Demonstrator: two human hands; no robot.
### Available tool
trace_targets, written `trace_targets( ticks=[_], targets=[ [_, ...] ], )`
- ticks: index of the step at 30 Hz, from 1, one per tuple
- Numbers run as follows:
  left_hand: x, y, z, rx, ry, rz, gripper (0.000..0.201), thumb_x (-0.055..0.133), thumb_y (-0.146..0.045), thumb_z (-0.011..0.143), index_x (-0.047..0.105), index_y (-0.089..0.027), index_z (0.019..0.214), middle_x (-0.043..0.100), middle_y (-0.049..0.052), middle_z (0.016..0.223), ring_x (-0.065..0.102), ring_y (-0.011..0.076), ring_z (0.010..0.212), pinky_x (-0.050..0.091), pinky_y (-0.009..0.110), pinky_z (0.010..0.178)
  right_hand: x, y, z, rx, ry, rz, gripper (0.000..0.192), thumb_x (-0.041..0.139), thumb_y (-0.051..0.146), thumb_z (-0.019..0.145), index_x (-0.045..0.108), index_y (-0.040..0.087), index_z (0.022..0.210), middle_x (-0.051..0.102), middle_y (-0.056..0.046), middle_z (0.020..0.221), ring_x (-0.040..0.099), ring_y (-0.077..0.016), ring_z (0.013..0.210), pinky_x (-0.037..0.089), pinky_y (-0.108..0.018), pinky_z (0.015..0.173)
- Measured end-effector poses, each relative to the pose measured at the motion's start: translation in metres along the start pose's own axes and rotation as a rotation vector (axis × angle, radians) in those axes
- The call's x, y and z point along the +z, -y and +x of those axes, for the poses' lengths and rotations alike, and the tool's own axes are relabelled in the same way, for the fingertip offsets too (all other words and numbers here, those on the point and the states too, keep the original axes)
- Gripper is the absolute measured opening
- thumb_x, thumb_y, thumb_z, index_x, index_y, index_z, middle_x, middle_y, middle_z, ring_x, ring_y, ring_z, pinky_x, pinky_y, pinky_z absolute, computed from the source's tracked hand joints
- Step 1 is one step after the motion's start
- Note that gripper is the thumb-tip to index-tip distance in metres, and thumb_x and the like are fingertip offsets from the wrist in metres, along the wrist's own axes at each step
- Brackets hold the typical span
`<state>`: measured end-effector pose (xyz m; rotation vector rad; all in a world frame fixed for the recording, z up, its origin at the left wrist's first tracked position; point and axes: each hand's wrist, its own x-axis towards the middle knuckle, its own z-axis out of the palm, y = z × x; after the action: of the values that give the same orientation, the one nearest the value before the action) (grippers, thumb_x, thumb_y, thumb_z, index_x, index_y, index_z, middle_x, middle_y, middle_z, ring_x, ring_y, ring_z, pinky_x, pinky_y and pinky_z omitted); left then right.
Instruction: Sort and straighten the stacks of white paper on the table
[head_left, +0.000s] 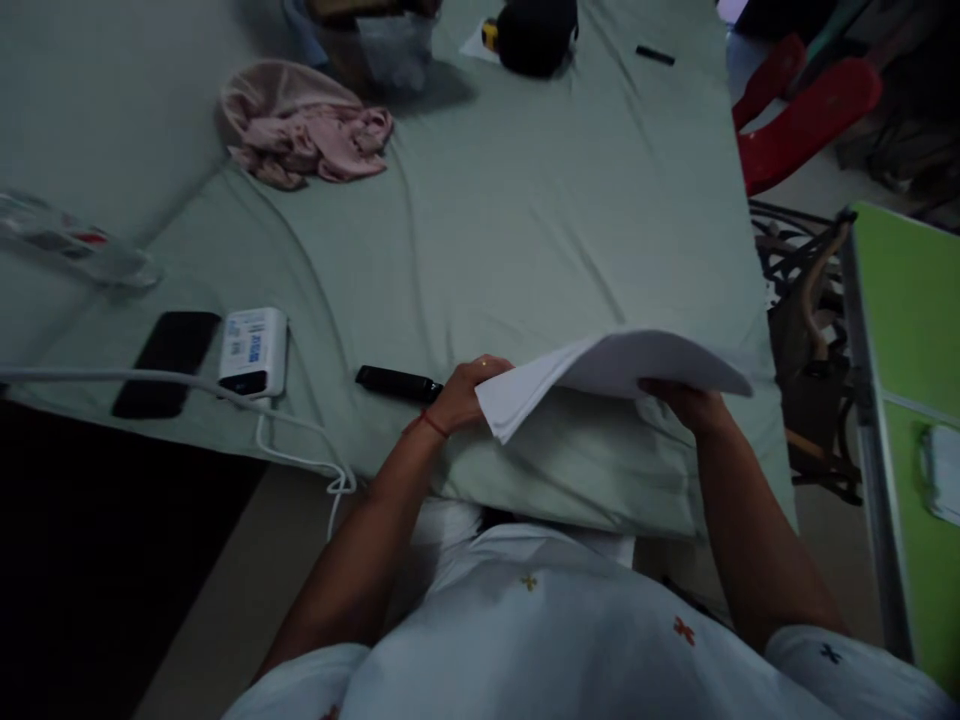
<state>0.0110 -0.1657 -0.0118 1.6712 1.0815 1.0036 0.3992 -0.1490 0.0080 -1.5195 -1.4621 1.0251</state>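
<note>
A stack of white paper sheets (600, 368) is held between my two hands just above the cloth, its middle bowed upward. My left hand (474, 393), with a red string round the wrist, grips the stack's left end, the fingers partly behind the sheets. At the right end my right hand (684, 402) has hold of the stack from below, thumb and fingers closed on its near edge. A black elongated object (397, 384) lies on the cloth just left of my left hand; what kind it is I cannot tell.
A pale green cloth (495, 250) covers the table. On its left lie a black phone (166, 362), a white power bank (255, 350), a white cable (300, 460) and a plastic bottle (75, 240). Farther back is a pink cloth (307, 130). Right stand a red chair (810, 125) and a green table (911, 310).
</note>
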Motion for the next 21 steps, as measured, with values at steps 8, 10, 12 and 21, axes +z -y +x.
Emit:
trace_targets(
  ticks=[8,10,12,21],
  targets=[
    [0.014,0.014,-0.005,-0.188,-0.099,0.083,0.042,0.077,-0.053,0.075,0.074,-0.014,0.09,0.076,0.009,0.089,0.069,0.024,0.098,0.057,0.038,0.092,0.014,0.008,-0.004,0.163,-0.097,0.051,0.066,0.093,0.048,0.053,0.073,0.015,0.106,0.076,-0.013,0.102,0.069,-0.0313,0.11,0.056,-0.046,0.099],
    [0.016,0.003,-0.007,-0.248,-0.109,-0.052,0.044,0.077,-0.056,0.077,0.073,-0.014,0.089,0.075,0.009,0.087,0.069,0.0239,0.096,0.059,0.037,0.087,0.017,0.012,-0.003,0.129,-0.146,0.141,0.063,0.09,0.05,0.055,0.073,0.018,0.105,0.076,-0.011,0.103,0.069,-0.0298,0.11,0.055,-0.045,0.1],
    [0.017,-0.01,-0.011,-0.338,-0.134,-0.221,0.048,0.077,-0.058,0.076,0.073,-0.014,0.093,0.075,0.009,0.091,0.07,0.0229,0.091,0.06,0.034,0.08,0.019,0.017,-0.002,0.088,-0.161,0.219,0.058,0.089,0.049,0.056,0.073,0.021,0.105,0.077,-0.009,0.104,0.069,-0.0285,0.111,0.056,-0.044,0.1],
    [0.026,-0.03,-0.035,-0.714,-0.069,-0.578,0.057,0.087,-0.057,0.066,0.066,-0.014,0.097,0.067,0.002,0.069,0.045,0.0058,0.041,0.026,0.019,0.035,0.026,0.036,0.003,0.257,0.01,0.247,0.034,0.089,0.043,0.06,0.07,0.021,0.077,0.072,-0.003,0.073,0.069,-0.0222,0.071,0.055,-0.032,0.062]
  ],
)
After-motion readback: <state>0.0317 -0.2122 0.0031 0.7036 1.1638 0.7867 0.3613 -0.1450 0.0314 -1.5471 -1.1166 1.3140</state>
